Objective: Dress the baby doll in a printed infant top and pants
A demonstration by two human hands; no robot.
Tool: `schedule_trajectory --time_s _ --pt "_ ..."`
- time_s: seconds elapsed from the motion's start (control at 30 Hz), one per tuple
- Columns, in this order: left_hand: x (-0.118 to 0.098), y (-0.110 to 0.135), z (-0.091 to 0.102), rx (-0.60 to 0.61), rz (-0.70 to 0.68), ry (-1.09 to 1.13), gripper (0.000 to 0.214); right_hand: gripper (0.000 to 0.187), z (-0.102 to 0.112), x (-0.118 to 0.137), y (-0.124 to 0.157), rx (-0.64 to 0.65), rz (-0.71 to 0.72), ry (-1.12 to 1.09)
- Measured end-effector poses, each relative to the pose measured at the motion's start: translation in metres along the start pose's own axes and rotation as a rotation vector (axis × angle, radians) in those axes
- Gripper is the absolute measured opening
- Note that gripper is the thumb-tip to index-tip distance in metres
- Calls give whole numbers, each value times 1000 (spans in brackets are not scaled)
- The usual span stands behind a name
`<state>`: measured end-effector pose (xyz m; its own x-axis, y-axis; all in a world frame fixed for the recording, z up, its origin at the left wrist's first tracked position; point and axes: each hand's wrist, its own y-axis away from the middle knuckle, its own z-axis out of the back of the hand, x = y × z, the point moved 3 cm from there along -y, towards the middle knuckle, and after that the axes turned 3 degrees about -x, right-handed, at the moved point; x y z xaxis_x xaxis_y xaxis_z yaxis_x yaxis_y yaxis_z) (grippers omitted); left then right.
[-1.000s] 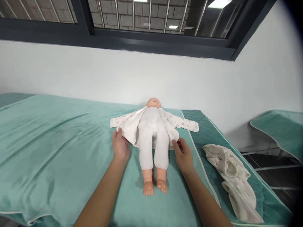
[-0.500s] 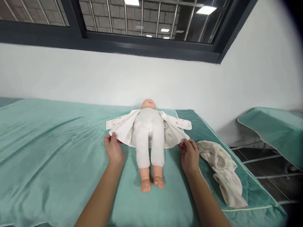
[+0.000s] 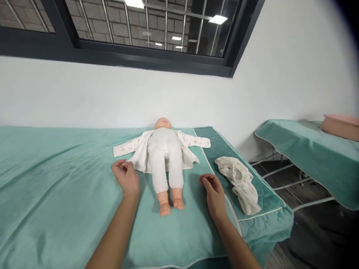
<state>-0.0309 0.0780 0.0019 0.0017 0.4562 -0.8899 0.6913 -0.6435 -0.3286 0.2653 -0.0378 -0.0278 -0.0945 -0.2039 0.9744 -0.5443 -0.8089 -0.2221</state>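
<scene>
A baby doll [image 3: 165,144] in a white padded body suit lies on its back, its bare feet toward me. Beneath it a white patterned baby shirt [image 3: 141,157] is spread open, with both sleeves stretched out to the sides. My left hand [image 3: 127,178] is closed at the shirt's lower left corner, thumb and fingers pinched together there. Clear of the shirt's right corner, my right hand [image 3: 214,192] hovers over the bed with curled fingers and no visible cloth in them. The doll's arms cannot be made out.
Crumpled baby clothing [image 3: 238,183] lies on the darker green quilted strip at the right. The green bed cover [image 3: 70,194] meets a white wall below a barred window [image 3: 157,26]. Another green-covered bed [image 3: 308,157], bearing a pinkish box [image 3: 340,127], stands beyond a gap.
My right hand has let go of the shirt's right corner, which has dropped back toward the doll. My left hand stays at its corner. The view has turned right.
</scene>
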Motion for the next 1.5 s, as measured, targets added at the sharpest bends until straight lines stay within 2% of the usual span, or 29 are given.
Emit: schedule_trajectory --time_s 0.07,0.13,0.27,0.3,0.37,0.43,0.53,0.57,0.63,0.7,0.77,0.87,0.93,1.0,1.07,1.13,1.23,1.3,1.4,1.5 --pt "-2 2 -2 41 -19 -39 23 21 14 4 8 27 28 116" --pt "-4 6 -3 94 -36 -108 20 23 35 10 6 51 118 262" --pt "-12 15 -6 234 -72 -258 14 28 83 20 -28 4 396 661" --pt "-14 17 -6 272 -93 -300 13 30 93 20 -40 3 424 770" --pt "-19 22 -6 364 -150 -384 10 32 109 18 -60 36 420 938" --pt "-24 28 -5 474 -209 -458 10 34 119 15 -74 34 331 1043" --pt "-29 37 -1 622 -282 -529 13 35 121 17 -80 -32 195 1110" --pt "-30 40 0 665 -305 -547 14 33 115 20 -79 -28 211 1116" --pt "-30 45 1 734 -336 -575 15 26 94 29 -75 45 357 1099" --pt "-29 47 0 774 -332 -589 16 22 64 39 -73 134 542 1032" --pt "-27 47 -1 774 -289 -579 17 27 31 45 -77 174 640 952" --pt "-24 45 -1 743 -183 -560 21 33 -21 47 -99 201 658 848" --pt "-23 44 0 735 -133 -560 24 37 -55 41 -117 321 646 832" --pt "-23 44 1 735 -112 -558 25 44 -82 34 -130 466 692 899" --pt "-22 42 1 726 -103 -549 24 51 -99 25 -140 554 698 1009" --pt "-21 41 1 706 -92 -539 23 56 -103 18 -147 573 633 1096" --pt "-19 39 1 681 -80 -535 22 57 -91 17 -146 544 560 1143" --pt "-18 38 2 677 -79 -528 22 55 -71 23 -141 495 543 1142" --pt "-18 38 3 689 -75 -516 22 45 -26 37 -128 409 515 1176" --pt "-20 39 4 709 -80 -515 23 29 28 50 -111 356 544 1307"
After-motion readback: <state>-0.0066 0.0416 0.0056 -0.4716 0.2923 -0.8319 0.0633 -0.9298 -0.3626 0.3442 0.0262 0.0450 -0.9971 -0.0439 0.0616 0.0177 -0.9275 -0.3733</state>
